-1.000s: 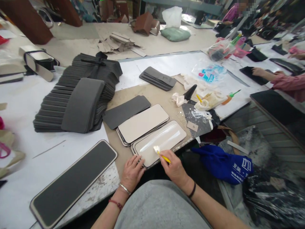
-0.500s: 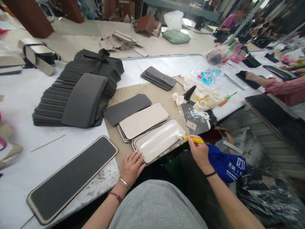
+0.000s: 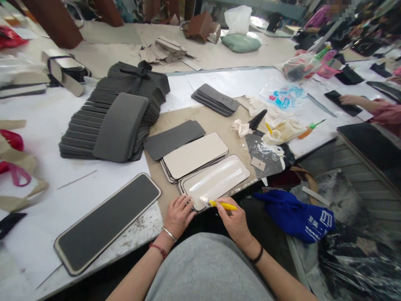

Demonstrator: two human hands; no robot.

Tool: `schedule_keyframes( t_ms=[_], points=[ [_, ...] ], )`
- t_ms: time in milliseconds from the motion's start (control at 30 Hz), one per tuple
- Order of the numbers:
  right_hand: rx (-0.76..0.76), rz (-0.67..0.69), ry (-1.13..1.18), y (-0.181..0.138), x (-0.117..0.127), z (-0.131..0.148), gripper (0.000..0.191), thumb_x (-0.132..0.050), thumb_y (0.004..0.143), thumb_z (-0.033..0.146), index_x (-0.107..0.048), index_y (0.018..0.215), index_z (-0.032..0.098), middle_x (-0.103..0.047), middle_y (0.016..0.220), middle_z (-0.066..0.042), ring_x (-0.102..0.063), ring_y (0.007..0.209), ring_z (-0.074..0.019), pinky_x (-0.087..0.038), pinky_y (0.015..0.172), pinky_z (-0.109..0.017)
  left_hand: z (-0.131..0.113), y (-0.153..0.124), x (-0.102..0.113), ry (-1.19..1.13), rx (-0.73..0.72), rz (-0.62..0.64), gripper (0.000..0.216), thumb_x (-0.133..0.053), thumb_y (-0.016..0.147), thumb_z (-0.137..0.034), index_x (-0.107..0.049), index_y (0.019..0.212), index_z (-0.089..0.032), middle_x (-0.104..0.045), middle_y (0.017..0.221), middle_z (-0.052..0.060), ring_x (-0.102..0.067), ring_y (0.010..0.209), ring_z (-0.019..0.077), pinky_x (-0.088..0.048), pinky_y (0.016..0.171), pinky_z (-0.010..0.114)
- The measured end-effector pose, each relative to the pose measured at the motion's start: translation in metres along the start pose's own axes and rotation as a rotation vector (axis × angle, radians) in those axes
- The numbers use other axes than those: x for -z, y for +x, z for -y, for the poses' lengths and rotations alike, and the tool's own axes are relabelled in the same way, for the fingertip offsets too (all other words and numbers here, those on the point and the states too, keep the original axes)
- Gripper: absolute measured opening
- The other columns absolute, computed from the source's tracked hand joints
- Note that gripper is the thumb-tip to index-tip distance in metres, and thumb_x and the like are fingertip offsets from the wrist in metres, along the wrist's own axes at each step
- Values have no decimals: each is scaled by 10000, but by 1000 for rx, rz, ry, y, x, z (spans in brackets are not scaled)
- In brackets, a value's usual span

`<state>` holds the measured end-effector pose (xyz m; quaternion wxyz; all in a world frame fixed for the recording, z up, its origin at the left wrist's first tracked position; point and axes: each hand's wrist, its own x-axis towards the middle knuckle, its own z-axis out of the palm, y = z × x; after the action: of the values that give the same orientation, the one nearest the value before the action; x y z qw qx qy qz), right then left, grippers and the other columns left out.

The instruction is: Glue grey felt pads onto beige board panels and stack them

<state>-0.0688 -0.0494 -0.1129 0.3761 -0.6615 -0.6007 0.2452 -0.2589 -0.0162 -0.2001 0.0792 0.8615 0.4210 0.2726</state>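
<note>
My right hand [image 3: 233,219] grips a yellow-handled glue brush [image 3: 219,204]; its white tip touches the near edge of a glossy beige panel [image 3: 219,177] that tops a small stack. My left hand [image 3: 179,214] rests with fingers spread flat on the panel's near left corner. Behind it lies a second stack of matte beige panels [image 3: 194,154]. A single dark grey piece [image 3: 173,139] lies beyond those.
A big fanned stack of dark grey pieces [image 3: 115,113] stands at left, a finished dark panel with pale rim [image 3: 108,221] near the table edge. A glue-smeared board [image 3: 266,156], rags and bottles lie right. Another person's arm [image 3: 372,106] works at far right. A blue bag [image 3: 294,215] hangs below.
My right hand swept the brush from the panel's near end to its far right end and has come back to the near edge. My left hand stayed on the corner.
</note>
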Motion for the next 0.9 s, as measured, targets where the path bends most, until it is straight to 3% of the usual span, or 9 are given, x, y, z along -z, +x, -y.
schedule_keyframes(
  t_ms=[200,367,567,667,800,900],
  points=[
    [-170,31,127,11,1,-11,169,-502,820,313,-605,822,179,-635,816,-51,-607,763,-160,-491,737,-281,0,0,1,-25,21,11,275,-604,751,-265,-584,1009,-172,-647,1060,86,-543,1055,240,-413,880,409],
    [-140,-37,65,25,0,-5,164,-510,810,310,-605,836,178,-631,840,-61,-600,790,-169,-481,757,-298,0,0,1,-51,16,0,252,-594,759,-262,-595,998,-181,-650,1055,81,-544,1055,237,-413,885,409],
    [-105,59,80,44,-15,-7,189,-479,821,320,-604,807,179,-635,802,-56,-599,749,-164,-484,719,-289,1,0,1,-42,18,-17,256,-581,771,-258,-591,1015,-181,-651,1054,81,-547,1054,233,-405,885,408],
    [-93,-63,-78,65,9,-37,231,-481,809,360,-602,802,163,-637,813,-74,-595,765,-179,-471,742,-310,0,1,1,-48,23,-13,234,-581,775,-264,-594,995,-187,-652,1054,76,-547,1056,230,-395,897,406],
    [-86,-249,-313,98,63,-82,309,-465,786,433,-601,778,155,-644,802,-97,-593,758,-210,-459,746,-354,-1,3,2,-48,22,-17,210,-571,781,-255,-593,979,-187,-653,1052,74,-552,1048,225,-390,903,410],
    [-85,-297,-372,111,85,-87,322,-465,778,448,-600,765,156,-641,790,-95,-590,751,-212,-452,751,-364,-1,3,1,-44,22,-30,207,-572,779,-243,-596,976,-187,-653,1051,75,-548,1056,222,-393,902,402]
  ],
)
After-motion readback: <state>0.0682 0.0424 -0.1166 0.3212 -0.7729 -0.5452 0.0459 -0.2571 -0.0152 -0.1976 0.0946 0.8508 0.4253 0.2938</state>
